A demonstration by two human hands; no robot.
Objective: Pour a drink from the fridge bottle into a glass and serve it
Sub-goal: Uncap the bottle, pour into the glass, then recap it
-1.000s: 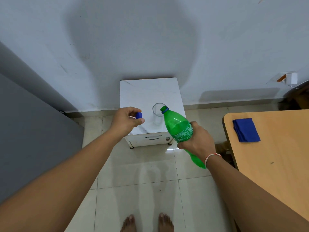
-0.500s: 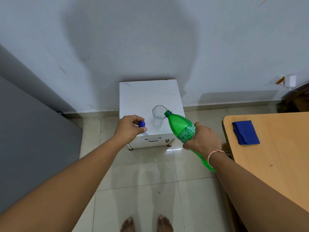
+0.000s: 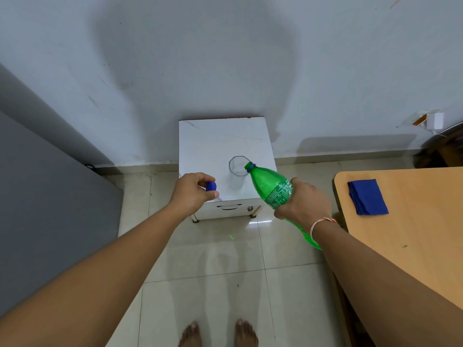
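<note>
A clear empty-looking glass (image 3: 236, 171) stands near the front right of a small white cabinet top (image 3: 213, 139). My right hand (image 3: 304, 202) grips a green plastic bottle (image 3: 268, 184) around its label. The bottle is tilted steeply, its open blue-ringed mouth at the glass's right rim. No liquid stream is visible. My left hand (image 3: 193, 192) hovers over the cabinet's front left corner and pinches the blue bottle cap (image 3: 211, 186) between thumb and fingers.
A wooden table (image 3: 411, 236) fills the right side, with a folded blue cloth (image 3: 367, 200) on it. A grey appliance side (image 3: 50, 209) stands on the left. The white wall is close behind the cabinet. My bare feet show on the tiled floor (image 3: 213, 284).
My right hand has tipped the bottle further over and brought its mouth to the glass's rim. The left hand with the cap has barely shifted.
</note>
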